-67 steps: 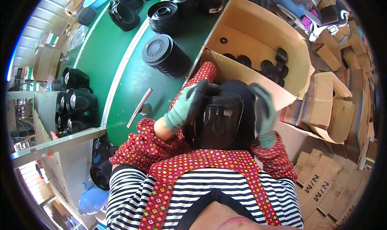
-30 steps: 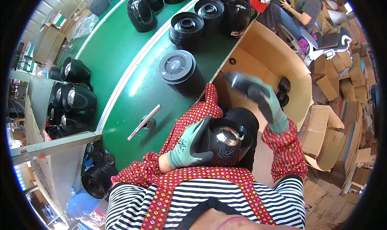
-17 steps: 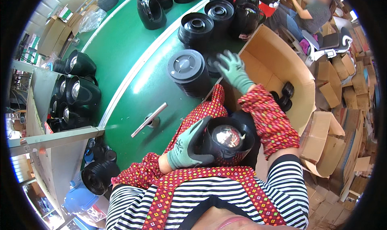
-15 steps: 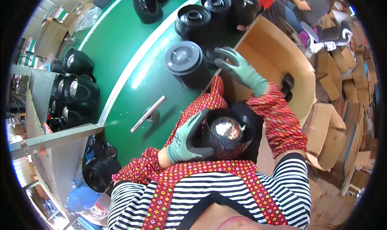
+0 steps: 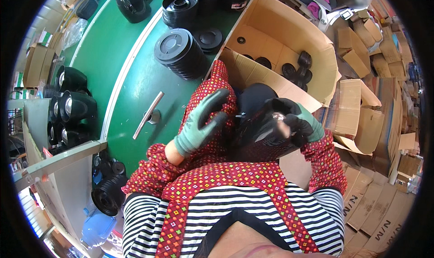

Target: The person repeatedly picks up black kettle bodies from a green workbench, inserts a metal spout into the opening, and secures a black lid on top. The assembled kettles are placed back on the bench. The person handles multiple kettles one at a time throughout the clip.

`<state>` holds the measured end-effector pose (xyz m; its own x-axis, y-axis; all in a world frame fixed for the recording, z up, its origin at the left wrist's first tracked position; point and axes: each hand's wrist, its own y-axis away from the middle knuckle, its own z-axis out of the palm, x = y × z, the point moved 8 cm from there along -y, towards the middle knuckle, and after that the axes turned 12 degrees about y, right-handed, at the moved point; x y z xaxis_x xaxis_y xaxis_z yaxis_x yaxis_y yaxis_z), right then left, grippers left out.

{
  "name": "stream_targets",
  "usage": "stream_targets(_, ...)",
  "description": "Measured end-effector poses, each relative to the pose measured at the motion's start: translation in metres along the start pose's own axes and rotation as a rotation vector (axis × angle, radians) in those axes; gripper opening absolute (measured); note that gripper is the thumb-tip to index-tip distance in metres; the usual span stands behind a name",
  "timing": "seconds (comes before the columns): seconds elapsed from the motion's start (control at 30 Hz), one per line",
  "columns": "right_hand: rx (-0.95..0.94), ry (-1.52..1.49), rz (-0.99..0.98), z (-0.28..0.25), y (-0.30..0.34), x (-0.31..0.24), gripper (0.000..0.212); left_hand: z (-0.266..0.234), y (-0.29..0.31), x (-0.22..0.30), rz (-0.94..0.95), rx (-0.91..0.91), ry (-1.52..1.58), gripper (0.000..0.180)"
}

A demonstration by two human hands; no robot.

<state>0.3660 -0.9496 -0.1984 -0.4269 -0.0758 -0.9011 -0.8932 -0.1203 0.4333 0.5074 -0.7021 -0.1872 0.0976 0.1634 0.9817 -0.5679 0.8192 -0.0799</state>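
Note:
A glossy black rounded shell lies tilted over my lap, its bright silver inside now mostly hidden. My right hand, in a green and black glove, grips the shell's right end, with the fingers bent over its edge. My left hand, gloved the same way, hovers just left of the shell with thumb and fingers apart and nothing in them. Behind the shell, a dark rounded thing shows in part beside the carton.
A stack of black round lids stands on the green table, near a metal T-shaped handle. An open carton holding several small black parts stands at the right. More black shells are stacked on the left.
My right hand has come from beside the carton's edge onto the shell. My left hand has let go of the shell and moved left. The shell has tipped over, and the view has shifted.

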Motion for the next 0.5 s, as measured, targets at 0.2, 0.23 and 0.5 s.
stream_targets(0.2,0.069,-0.771,-0.431,-0.04,0.04,0.104,0.063,0.004,0.013,-0.009,0.016,-0.078,-0.111,0.071)
stream_targets(0.23,0.053,-0.836,-0.494,-0.042,0.036,0.102,0.07,0.01,0.01,-0.011,0.025,-0.111,-0.112,0.082)
stream_targets(0.5,-0.214,-1.033,-0.448,0.013,-0.022,-0.021,0.077,0.006,-0.03,0.065,0.45,-0.036,-0.285,0.092)
